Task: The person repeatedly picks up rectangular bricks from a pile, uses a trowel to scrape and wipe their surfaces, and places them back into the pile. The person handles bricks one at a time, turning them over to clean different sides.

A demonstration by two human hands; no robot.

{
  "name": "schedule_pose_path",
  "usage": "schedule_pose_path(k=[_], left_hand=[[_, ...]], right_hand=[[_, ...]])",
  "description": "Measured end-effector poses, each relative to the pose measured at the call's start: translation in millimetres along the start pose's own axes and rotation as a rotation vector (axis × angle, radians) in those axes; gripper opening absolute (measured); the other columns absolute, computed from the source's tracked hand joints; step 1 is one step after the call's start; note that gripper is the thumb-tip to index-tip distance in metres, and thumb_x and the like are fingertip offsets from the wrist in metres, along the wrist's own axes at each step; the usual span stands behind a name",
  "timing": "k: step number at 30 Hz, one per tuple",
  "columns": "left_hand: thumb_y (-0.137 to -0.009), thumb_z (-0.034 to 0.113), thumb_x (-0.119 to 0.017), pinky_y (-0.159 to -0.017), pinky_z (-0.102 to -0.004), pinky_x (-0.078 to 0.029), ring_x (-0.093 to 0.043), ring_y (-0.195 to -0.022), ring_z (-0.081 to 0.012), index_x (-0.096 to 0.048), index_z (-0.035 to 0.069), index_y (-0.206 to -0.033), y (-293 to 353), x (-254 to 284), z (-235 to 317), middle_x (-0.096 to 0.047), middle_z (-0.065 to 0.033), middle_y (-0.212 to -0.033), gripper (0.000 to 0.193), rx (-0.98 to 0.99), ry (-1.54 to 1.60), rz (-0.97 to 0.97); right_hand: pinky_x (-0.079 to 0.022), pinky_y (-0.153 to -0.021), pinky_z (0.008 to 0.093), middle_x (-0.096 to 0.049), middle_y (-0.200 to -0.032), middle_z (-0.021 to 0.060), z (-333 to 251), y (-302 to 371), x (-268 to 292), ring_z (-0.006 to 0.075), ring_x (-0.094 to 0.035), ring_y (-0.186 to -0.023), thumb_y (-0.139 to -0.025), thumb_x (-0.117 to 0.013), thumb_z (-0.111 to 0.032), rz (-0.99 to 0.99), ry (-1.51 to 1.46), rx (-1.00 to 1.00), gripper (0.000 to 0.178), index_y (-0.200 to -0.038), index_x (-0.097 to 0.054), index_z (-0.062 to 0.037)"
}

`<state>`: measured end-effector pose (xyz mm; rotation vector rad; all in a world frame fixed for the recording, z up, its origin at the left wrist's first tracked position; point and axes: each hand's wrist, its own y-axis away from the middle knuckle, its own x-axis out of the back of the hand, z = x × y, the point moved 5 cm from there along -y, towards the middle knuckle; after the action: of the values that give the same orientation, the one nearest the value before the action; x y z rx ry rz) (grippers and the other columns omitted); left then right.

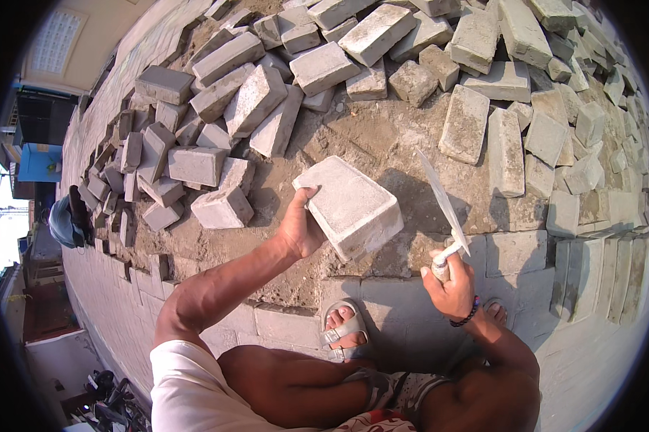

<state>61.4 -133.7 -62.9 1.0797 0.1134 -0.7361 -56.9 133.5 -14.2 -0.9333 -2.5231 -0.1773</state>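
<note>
My left hand (301, 225) grips a pale grey paving block (348, 200) by its left side, thumb on the top face. The block is held tilted above bare sandy ground (339, 140); the fingers under it are hidden. In my right hand (450, 284) is a trowel (442, 194), its handle wrapped by my fingers. The trowel's thin blade stands edge-on, pointing up and away, to the right of the block and apart from it. Laid pavers (404, 302) lie below both hands, along the edge of the bare ground.
Loose paving blocks (323, 68) lie heaped beyond the bare ground, spreading to the left and right. Laid paving (116, 309) stretches to the left. Several blocks (598, 270) stand in a row at the right. My sandalled foot (344, 327) is on the pavers. A person (69, 216) is at the far left.
</note>
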Motion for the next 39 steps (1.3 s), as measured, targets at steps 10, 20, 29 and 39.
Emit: schedule_pose_path(k=[10,20,29,39], left_hand=[[-0.086,0.046,-0.058,-0.115,-0.0501,-0.029,-0.04,-0.137,-0.0326,-0.028,0.001,-0.149,-12.7,-26.8,13.0,-0.04,-0.0159,-0.149,0.083,-0.001,0.115,-0.034],[-0.088,0.041,-0.057,-0.108,-0.0544,-0.038,-0.049,-0.129,-0.032,-0.036,0.004,-0.142,-30.4,-33.8,28.3,-0.048,-0.0155,-0.14,0.069,-0.068,0.176,-0.014],[-0.083,0.036,-0.066,-0.103,-0.0563,-0.042,-0.052,-0.123,-0.0348,-0.039,0.001,-0.137,-23.1,-24.4,50.0,-0.051,-0.0192,-0.132,0.07,-0.202,-0.092,-0.011],[-0.073,0.029,-0.075,-0.091,-0.0457,-0.051,-0.058,-0.109,-0.0292,-0.042,-0.001,-0.132,-14.7,-72.6,28.7,-0.055,-0.0159,-0.118,0.074,-0.174,-0.411,-0.235]], right_hand=[[-0.053,-0.062,0.042,-0.063,-0.084,0.0146,38.5,-16.6,-27.0,0.0332,-0.065,-0.072,-0.077,-0.073,-0.014,-0.054,0.32,0.213,0.025,-0.097,-0.062,-0.0037],[-0.051,-0.064,0.0389,-0.065,-0.071,0.0115,43.8,-18.5,-13.0,0.0314,-0.067,-0.069,-0.078,-0.072,-0.018,-0.246,-0.064,0.044,0.021,-0.09,-0.064,-0.0027],[-0.055,-0.064,0.0448,-0.067,-0.084,0.0131,85.0,34.0,11.3,0.0354,-0.066,-0.072,-0.074,-0.072,-0.026,-0.681,0.456,0.195,0.032,-0.101,-0.067,-0.0095],[-0.055,-0.067,0.0471,-0.067,-0.083,0.0126,65.6,44.0,77.9,0.037,-0.067,-0.077,-0.084,-0.064,-0.027,-0.331,0.614,-0.096,0.025,-0.098,-0.06,-0.0068]])
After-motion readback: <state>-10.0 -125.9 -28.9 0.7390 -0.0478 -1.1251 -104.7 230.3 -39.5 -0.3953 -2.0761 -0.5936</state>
